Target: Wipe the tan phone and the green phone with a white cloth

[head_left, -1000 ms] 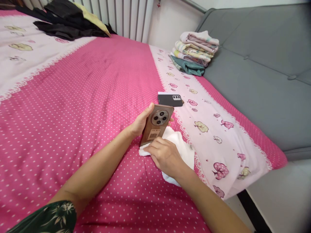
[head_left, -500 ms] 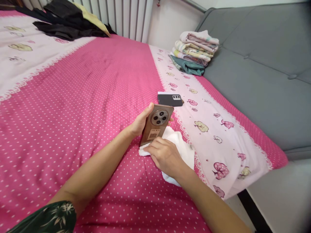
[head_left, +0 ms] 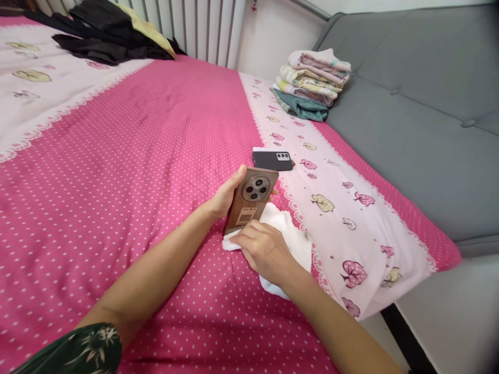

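Nearest you, the dark green, leaf-printed sleeve (head_left: 74, 350) covers your left upper arm, and both your forearms stretch over the pink dotted bedspread (head_left: 156, 150). Your right hand (head_left: 267, 249) is closed on a white cloth (head_left: 290, 231), pressing a fold of it to the bottom edge of the gold-brown smartphone (head_left: 250, 203); the rest of the cloth spreads over the bed behind and beside that hand. Your left hand (head_left: 228, 192) grips the same smartphone around its sides, tilted, with its round four-ring camera module and a pale label facing you. Just beyond it, a black smartphone (head_left: 267, 161) lies camera side up. Farther off, a stack of folded fabrics (head_left: 310, 83) rests beside the gray buttoned headboard (head_left: 409, 130), and dark clothes (head_left: 105, 34) lie heaped with yellow fabric (head_left: 150, 31) before a white slatted panel (head_left: 195, 31).
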A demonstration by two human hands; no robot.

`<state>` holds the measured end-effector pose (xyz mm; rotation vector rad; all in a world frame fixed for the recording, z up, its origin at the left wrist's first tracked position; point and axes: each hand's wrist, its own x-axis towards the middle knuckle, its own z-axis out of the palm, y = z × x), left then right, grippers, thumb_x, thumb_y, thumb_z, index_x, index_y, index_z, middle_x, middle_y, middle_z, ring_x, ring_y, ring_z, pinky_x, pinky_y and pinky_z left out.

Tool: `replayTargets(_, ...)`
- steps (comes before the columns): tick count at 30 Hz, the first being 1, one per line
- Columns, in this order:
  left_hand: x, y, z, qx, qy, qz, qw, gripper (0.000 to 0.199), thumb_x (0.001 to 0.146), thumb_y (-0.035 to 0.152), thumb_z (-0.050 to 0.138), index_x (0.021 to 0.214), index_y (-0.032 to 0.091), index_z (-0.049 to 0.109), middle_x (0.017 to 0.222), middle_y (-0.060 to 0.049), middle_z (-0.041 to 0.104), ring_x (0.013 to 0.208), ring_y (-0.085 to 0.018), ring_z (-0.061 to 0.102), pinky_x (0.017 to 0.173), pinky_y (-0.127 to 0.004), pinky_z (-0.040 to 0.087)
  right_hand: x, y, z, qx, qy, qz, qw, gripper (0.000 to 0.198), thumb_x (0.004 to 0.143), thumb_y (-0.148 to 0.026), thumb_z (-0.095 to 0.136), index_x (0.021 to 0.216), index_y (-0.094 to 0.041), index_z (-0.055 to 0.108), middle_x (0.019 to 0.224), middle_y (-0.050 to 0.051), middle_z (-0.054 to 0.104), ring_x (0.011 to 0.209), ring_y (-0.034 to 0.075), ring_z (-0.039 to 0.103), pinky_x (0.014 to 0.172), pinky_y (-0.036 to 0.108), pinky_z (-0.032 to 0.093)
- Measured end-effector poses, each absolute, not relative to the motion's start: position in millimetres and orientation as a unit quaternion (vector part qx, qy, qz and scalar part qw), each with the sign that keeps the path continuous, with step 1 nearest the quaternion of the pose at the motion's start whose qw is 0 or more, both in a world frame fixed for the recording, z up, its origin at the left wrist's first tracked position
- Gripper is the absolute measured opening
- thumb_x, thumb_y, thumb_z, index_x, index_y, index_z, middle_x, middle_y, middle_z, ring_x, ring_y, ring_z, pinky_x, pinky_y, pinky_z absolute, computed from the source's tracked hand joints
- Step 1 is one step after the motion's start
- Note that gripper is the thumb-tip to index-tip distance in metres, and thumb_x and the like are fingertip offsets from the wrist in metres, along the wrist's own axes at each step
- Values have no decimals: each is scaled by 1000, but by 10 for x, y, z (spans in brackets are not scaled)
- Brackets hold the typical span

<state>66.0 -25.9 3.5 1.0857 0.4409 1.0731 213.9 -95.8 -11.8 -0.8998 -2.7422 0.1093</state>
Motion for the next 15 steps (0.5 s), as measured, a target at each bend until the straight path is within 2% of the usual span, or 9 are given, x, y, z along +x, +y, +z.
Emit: replayTargets(15, 663, -250, 23, 483, 197, 482, 704, 88, 75, 85, 43, 115, 10, 67, 95, -15, 75, 85, -25, 70, 77, -35, 52, 2138, -954, -131, -309, -941, 35, 132, 23, 86, -7, 58, 98, -20, 73, 90, 4, 72, 87, 19, 58, 72, 32, 45)
